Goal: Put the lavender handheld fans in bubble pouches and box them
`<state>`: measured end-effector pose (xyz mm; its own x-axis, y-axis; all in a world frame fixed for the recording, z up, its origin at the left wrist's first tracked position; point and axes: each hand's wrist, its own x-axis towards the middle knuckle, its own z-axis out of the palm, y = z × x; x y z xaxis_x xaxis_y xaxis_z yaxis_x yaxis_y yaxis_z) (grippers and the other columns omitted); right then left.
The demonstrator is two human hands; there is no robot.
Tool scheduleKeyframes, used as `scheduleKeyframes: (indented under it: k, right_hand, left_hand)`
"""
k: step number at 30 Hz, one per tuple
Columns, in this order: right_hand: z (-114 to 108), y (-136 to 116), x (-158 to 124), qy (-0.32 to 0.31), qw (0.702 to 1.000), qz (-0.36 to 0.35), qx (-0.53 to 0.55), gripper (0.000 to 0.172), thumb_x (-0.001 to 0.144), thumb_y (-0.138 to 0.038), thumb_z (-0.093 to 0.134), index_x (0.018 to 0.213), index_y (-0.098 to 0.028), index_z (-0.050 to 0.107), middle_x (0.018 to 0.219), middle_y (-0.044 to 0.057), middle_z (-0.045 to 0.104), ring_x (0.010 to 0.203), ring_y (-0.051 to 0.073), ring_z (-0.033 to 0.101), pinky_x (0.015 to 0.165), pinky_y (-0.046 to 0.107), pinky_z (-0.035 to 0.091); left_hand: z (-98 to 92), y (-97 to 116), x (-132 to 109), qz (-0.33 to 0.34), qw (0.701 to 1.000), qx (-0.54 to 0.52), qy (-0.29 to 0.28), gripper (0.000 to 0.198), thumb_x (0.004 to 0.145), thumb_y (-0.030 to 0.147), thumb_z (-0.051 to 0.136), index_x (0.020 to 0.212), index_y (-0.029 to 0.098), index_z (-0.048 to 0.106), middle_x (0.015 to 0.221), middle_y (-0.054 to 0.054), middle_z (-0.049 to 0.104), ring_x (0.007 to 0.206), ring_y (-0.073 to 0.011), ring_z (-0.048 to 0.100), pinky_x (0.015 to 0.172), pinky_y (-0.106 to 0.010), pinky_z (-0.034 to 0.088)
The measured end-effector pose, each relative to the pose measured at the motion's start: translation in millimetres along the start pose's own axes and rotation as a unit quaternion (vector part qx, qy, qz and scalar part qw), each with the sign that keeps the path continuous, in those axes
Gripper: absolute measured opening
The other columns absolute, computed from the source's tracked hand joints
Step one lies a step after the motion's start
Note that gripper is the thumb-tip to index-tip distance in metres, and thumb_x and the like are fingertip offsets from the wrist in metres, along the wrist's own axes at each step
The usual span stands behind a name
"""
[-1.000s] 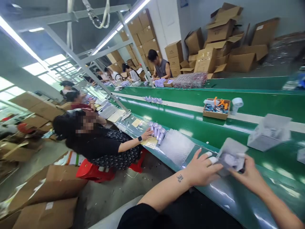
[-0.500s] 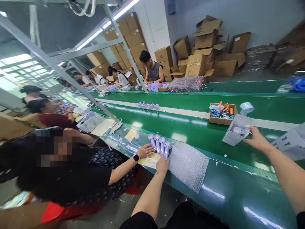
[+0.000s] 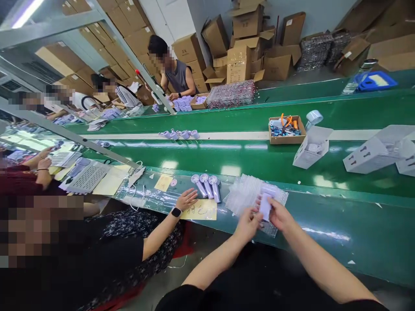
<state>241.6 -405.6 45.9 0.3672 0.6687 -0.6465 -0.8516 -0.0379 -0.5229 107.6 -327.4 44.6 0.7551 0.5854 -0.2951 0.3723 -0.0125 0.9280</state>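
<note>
A lavender handheld fan [image 3: 266,207], its head blurred, is held between my two hands above the near edge of the bench. My left hand [image 3: 248,224] has its fingers closed on the handle's left side. On the other side, my right hand [image 3: 280,216] grips the same handle. Beneath the fan lie clear bubble-wrap sheets [image 3: 241,194], partly covered by my hands. Left of them, three similar lavender fans [image 3: 207,188] rest in a row. A co-worker's open hand [image 3: 187,199] is beside that row, over a yellow handwritten paper [image 3: 205,210].
Across the green conveyor [image 3: 246,168] stand a cardboard box of tools [image 3: 287,137] and an open white box [image 3: 311,149]. More white boxes [image 3: 368,155] are at the right. Co-workers sit at left and opposite. A metal post [image 3: 106,149] slants at the left.
My left hand has lifted one fan from the row and moved right with it. My right hand has left the white box and come in to grip the fan. The view has shifted right.
</note>
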Motion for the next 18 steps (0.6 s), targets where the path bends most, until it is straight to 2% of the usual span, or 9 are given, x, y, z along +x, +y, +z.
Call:
scheduleKeyframes:
  k: [1, 2, 4, 6, 7, 9, 12, 15, 18]
  right_hand:
    - [-4.7, -2.2, 1.2, 0.030, 0.999, -0.020, 0.013, 0.014, 0.083, -0.029, 0.057, 0.090, -0.018, 0.061, 0.077, 0.004, 0.069, 0.067, 0.015, 0.066, 0.069, 0.031, 0.056]
    - [-13.3, -7.4, 0.6, 0.055, 0.998, -0.037, 0.020, 0.010, 0.083, -0.025, 0.057, 0.088, -0.018, 0.060, 0.073, 0.002, 0.068, 0.063, 0.014, 0.065, 0.066, 0.028, 0.056]
    - [-38.7, -21.3, -8.2, 0.099, 0.993, -0.059, 0.034, 0.007, 0.080, -0.018, 0.060, 0.087, -0.019, 0.060, 0.069, 0.000, 0.066, 0.059, 0.013, 0.064, 0.062, 0.026, 0.056]
    - [-68.2, -32.3, -28.2, 0.134, 0.987, -0.074, 0.042, 0.014, 0.075, -0.013, 0.064, 0.087, -0.019, 0.060, 0.069, 0.000, 0.066, 0.058, 0.013, 0.063, 0.061, 0.028, 0.057]
    - [-82.1, -35.1, -41.7, 0.147, 0.985, -0.078, 0.044, 0.017, 0.073, -0.011, 0.065, 0.088, -0.018, 0.060, 0.069, 0.001, 0.066, 0.059, 0.014, 0.063, 0.061, 0.029, 0.058]
    - [-105.2, -34.4, -72.8, 0.157, 0.983, -0.086, 0.045, 0.023, 0.070, -0.010, 0.068, 0.091, -0.018, 0.060, 0.072, 0.002, 0.066, 0.062, 0.015, 0.064, 0.061, 0.030, 0.058]
    - [-122.3, -18.6, -118.3, 0.140, 0.985, -0.083, 0.059, 0.034, 0.067, -0.015, 0.074, 0.097, -0.020, 0.059, 0.080, 0.004, 0.067, 0.071, 0.017, 0.066, 0.062, 0.030, 0.059]
    - [-117.0, 4.7, -143.7, 0.087, 0.991, -0.048, 0.087, 0.048, 0.064, -0.018, 0.077, 0.106, -0.023, 0.054, 0.085, 0.002, 0.065, 0.077, 0.019, 0.066, 0.061, 0.032, 0.058]
    - [-105.5, 18.1, -141.8, 0.016, 0.995, -0.042, 0.093, 0.061, 0.061, -0.020, 0.077, 0.114, -0.026, 0.048, 0.085, 0.000, 0.062, 0.075, 0.020, 0.065, 0.055, 0.032, 0.056]
  left_hand:
    - [5.0, -2.6, -2.0, 0.066, 0.991, 0.107, -0.056, 0.045, 0.082, 0.055, 0.053, 0.105, 0.016, 0.051, 0.079, -0.005, 0.061, 0.074, -0.0191, 0.062, 0.067, -0.032, 0.049]
    - [7.2, -5.6, -2.0, 0.141, 0.959, 0.223, -0.107, 0.044, 0.082, 0.052, 0.056, 0.108, 0.017, 0.052, 0.090, -0.008, 0.062, 0.087, -0.0227, 0.061, 0.076, -0.036, 0.048]
    - [6.6, -12.1, 4.6, 0.258, 0.851, 0.410, -0.205, 0.036, 0.084, 0.039, 0.058, 0.111, 0.016, 0.053, 0.105, -0.013, 0.059, 0.106, -0.0276, 0.052, 0.089, -0.043, 0.041]
    - [5.9, -18.0, 18.4, 0.288, 0.769, 0.492, -0.290, 0.020, 0.087, 0.024, 0.052, 0.104, 0.014, 0.057, 0.104, -0.014, 0.058, 0.108, -0.0267, 0.049, 0.091, -0.043, 0.039]
    - [7.2, -20.0, 26.5, 0.282, 0.754, 0.502, -0.316, 0.014, 0.087, 0.017, 0.049, 0.097, 0.014, 0.059, 0.100, -0.014, 0.059, 0.105, -0.0249, 0.050, 0.090, -0.040, 0.039]
    - [14.1, -20.9, 41.7, 0.263, 0.759, 0.491, -0.337, 0.011, 0.085, 0.012, 0.049, 0.085, 0.013, 0.061, 0.091, -0.012, 0.060, 0.097, -0.0222, 0.052, 0.087, -0.036, 0.040]
    - [32.7, -11.4, 55.4, 0.248, 0.796, 0.451, -0.318, 0.014, 0.084, 0.013, 0.050, 0.082, 0.013, 0.063, 0.084, -0.011, 0.062, 0.088, -0.0216, 0.054, 0.081, -0.034, 0.043]
    - [56.5, 8.0, 56.6, 0.230, 0.851, 0.382, -0.276, 0.023, 0.088, 0.019, 0.044, 0.085, 0.014, 0.067, 0.083, -0.010, 0.064, 0.087, -0.0209, 0.056, 0.080, -0.033, 0.043]
    - [79.3, 27.2, 51.3, 0.209, 0.894, 0.295, -0.266, 0.022, 0.085, 0.020, 0.047, 0.082, 0.016, 0.068, 0.078, -0.005, 0.065, 0.080, -0.0166, 0.058, 0.075, -0.027, 0.045]
